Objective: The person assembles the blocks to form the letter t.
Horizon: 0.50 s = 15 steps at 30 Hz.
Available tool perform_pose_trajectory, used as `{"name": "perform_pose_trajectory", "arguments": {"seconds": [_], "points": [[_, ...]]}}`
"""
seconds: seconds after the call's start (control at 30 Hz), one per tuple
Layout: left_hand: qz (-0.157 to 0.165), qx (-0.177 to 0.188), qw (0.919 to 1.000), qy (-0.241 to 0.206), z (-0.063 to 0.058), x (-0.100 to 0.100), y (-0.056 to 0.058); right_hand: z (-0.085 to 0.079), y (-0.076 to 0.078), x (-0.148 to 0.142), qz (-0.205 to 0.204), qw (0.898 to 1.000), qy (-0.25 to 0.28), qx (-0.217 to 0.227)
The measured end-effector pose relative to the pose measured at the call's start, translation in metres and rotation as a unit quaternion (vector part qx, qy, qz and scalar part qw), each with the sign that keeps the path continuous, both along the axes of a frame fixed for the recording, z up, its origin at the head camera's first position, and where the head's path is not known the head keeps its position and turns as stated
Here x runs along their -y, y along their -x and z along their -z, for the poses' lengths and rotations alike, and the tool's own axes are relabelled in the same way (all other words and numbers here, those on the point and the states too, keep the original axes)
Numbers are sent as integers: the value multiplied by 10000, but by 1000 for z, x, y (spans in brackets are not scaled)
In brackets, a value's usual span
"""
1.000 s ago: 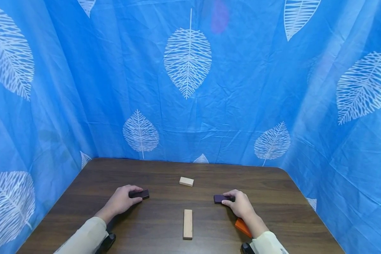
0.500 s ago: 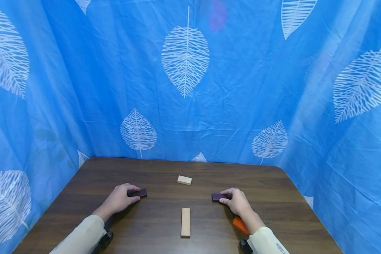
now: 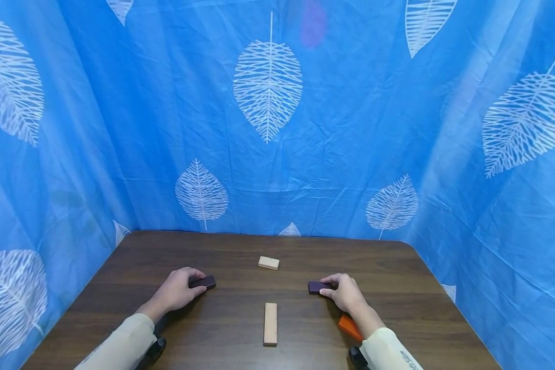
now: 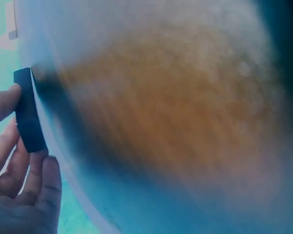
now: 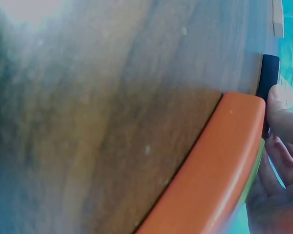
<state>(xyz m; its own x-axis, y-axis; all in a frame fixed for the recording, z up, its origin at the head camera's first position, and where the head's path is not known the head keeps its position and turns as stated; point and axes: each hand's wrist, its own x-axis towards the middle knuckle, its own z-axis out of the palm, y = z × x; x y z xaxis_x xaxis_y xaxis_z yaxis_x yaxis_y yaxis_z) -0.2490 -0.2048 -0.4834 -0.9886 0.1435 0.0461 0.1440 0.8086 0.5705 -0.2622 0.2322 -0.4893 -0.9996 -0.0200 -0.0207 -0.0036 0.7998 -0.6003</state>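
At the left of the table, my left hand (image 3: 174, 290) pinches a dark rectangular block (image 3: 208, 281) between thumb and fingers, its right end sticking out toward the middle. The left wrist view shows the thumb on one long side of that dark block (image 4: 28, 109) and fingertips near its lower end. Across from it, my right hand (image 3: 350, 295) grips a dark purple block (image 3: 315, 288), whose left end is exposed. In the right wrist view the thumb presses against this dark purple block (image 5: 269, 73). Both blocks are low over the tabletop, partly covered by the fingers.
Between the hands, a pale wooden block (image 3: 270, 325) points lengthwise toward me. Farther back lies another pale block (image 3: 269, 263), turned sideways. Under my right forearm is an orange block (image 3: 349, 327), with a green edge showing beside it in the right wrist view. Blue leaf-print curtain (image 3: 333, 154) surrounds the brown table (image 3: 231, 354).
The head view has shifted slightly, so everything appears a little farther left. Both hands keep their hold on the dark blocks in about the same places.
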Motion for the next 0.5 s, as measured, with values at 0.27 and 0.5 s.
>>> {"name": "perform_pose_trajectory", "arguments": {"seconds": [0.27, 0.5], "points": [[27, -53, 9998, -170, -5, -6, -2, 1, 2, 0, -2, 10000, -22, 17], [161, -106, 9995, -249, -7, -16, 0, 3, 1, -1, 28, 10000, 7, 30]]}}
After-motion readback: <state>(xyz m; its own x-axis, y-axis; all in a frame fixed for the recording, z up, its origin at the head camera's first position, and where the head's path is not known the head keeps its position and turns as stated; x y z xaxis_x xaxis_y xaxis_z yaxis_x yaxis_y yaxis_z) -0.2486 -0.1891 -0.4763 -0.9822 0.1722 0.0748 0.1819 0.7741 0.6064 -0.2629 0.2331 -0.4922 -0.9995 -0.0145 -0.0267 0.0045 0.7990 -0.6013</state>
